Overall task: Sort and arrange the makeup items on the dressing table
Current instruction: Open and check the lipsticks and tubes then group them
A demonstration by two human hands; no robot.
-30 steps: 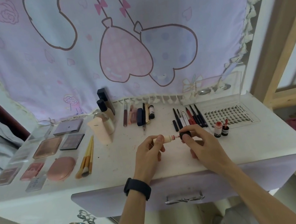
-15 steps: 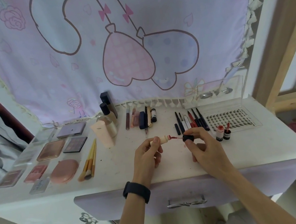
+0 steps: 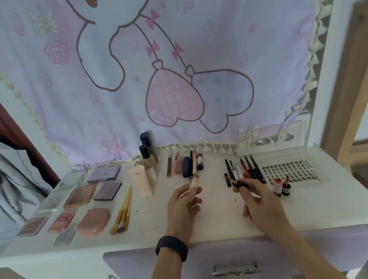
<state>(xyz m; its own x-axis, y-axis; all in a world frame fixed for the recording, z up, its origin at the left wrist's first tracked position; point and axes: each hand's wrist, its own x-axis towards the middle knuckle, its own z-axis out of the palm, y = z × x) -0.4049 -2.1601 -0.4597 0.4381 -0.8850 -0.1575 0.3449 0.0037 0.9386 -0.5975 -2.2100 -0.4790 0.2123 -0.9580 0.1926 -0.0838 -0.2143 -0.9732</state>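
Observation:
My left hand (image 3: 183, 207) grips a small beige lip gloss tube (image 3: 194, 183), its open neck tilted up and away from me. My right hand (image 3: 256, 196) pinches the tube's black cap (image 3: 242, 183), with a red applicator wand sticking out to the left. The two parts are held well apart above the white dressing table (image 3: 214, 220). Behind my right hand lies a row of black and red pencils (image 3: 244, 168). Two small open red lip tints (image 3: 282, 186) stand to its right.
Palettes (image 3: 80, 195) and a pink compact (image 3: 93, 221) fill the table's left side, with wooden brushes (image 3: 122, 212) beside them. Bottles (image 3: 147, 166) and lip products (image 3: 185, 165) line the back. A clear lash tray (image 3: 290, 169) sits at right. A lilac drawer (image 3: 244, 259) is below.
My hands have drawn apart: the cap with its wand has come fully out of the tube and moved right. The tube has tipped upward in my left hand. The camera has tilted up.

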